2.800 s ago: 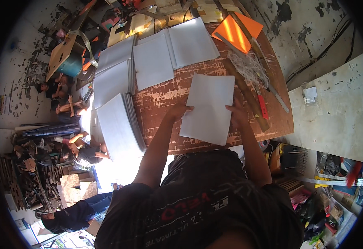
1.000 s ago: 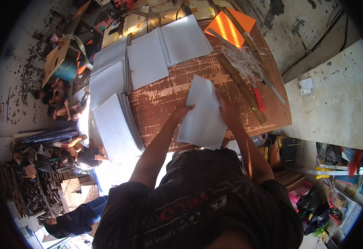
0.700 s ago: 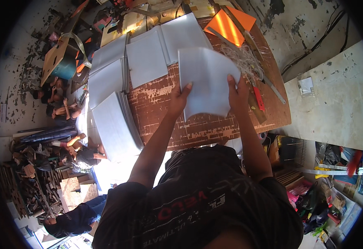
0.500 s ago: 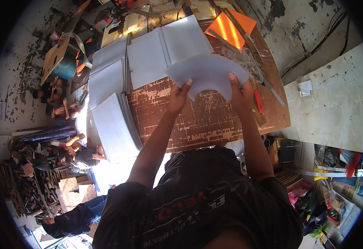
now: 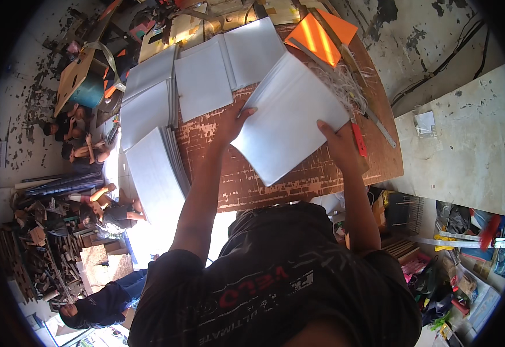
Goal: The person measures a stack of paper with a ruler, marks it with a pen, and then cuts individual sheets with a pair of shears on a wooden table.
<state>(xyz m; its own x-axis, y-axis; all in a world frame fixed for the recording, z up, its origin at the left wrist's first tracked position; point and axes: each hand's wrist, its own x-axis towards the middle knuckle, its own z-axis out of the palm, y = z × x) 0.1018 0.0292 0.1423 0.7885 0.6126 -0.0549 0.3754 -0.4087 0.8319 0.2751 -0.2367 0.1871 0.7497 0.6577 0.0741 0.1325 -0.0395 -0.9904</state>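
Observation:
A stack of pale, translucent sheets [image 5: 296,118] is held tilted above the scratched brown tabletop [image 5: 206,139], its surface catching the light. My left hand [image 5: 235,122] grips the left edge with the thumb on top. On the opposite edge, my right hand [image 5: 338,141] is closed the same way, thumb over the face. Most fingers of both hands are hidden beneath the sheets. Left of my hands, more piles of the same sheets lie on the table, the nearest one a thick stack [image 5: 154,168] at the table's left edge and another pile [image 5: 203,84] farther back.
A red-handled cutter [image 5: 359,140] and a metal ruler [image 5: 381,128] lie at the right. Behind them are clear plastic trimmings [image 5: 342,84] and orange sheets [image 5: 316,40]. Several people sit or lie on the floor at left, near a heap of wood scraps [image 5: 44,248].
The sheets were bent into an arch between my hands; now they are flat and turned, showing their broad face. My left hand has shifted left and the stack reaches nearer to me.

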